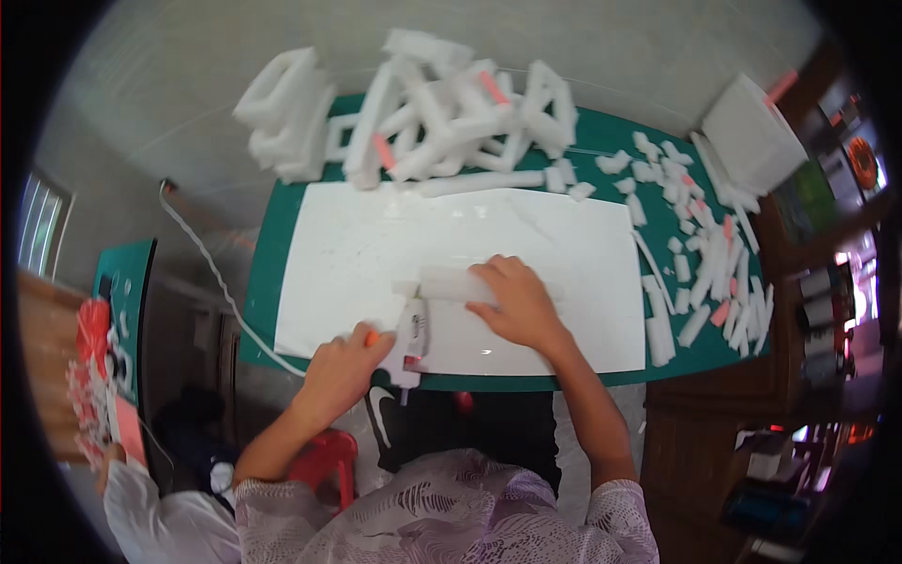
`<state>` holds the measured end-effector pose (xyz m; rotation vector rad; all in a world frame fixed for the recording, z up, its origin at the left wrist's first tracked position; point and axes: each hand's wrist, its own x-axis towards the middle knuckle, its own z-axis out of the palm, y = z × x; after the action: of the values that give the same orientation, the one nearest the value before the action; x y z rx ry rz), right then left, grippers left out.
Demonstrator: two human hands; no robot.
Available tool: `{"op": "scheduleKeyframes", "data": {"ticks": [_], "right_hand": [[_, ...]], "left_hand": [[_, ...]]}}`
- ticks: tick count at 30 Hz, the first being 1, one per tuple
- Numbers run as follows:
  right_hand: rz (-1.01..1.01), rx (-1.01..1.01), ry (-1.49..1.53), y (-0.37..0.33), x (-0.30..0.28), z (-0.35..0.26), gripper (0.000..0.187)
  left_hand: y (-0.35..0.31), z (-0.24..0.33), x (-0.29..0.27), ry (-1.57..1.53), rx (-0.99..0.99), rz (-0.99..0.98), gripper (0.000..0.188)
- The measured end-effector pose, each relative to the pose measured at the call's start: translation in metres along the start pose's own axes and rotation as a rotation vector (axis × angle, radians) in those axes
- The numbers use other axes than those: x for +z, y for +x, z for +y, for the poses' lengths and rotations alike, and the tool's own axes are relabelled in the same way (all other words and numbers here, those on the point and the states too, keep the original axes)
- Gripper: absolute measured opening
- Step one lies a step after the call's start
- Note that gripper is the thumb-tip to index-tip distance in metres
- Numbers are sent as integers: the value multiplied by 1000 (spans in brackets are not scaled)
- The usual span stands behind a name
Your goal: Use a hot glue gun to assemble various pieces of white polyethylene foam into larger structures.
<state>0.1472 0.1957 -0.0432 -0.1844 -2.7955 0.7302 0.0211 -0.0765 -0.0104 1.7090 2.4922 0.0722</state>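
The left hand [343,369] grips a glue gun [412,331], and the foam rod [447,284] could roll if the right hand [517,301], half-closed over it, slackened.

A barred window [41,226] sits left of the grey wall [601,38]

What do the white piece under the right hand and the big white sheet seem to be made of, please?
The white piece: probably plastic foam, matt, judging by its thick, cloudy white body.
The white sheet: smooth and glossy, with bright reflections; perhaps plastic or coated board, I cannot tell which.
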Motion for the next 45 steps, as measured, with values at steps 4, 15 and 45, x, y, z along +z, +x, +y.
{"op": "scheduleKeyframes", "data": {"ticks": [4,15,45], "right_hand": [[46,-44,20,0,8,-4,44],[-26,59,-26,-3,-3,-5,47],[-152,73,52,23,-14,13,42]], "left_hand": [[-8,-2,3,8,38,26,45],[0,1,2,-96,12,-36,45],[-6,4,-14,-61,8,-63,46]]}}
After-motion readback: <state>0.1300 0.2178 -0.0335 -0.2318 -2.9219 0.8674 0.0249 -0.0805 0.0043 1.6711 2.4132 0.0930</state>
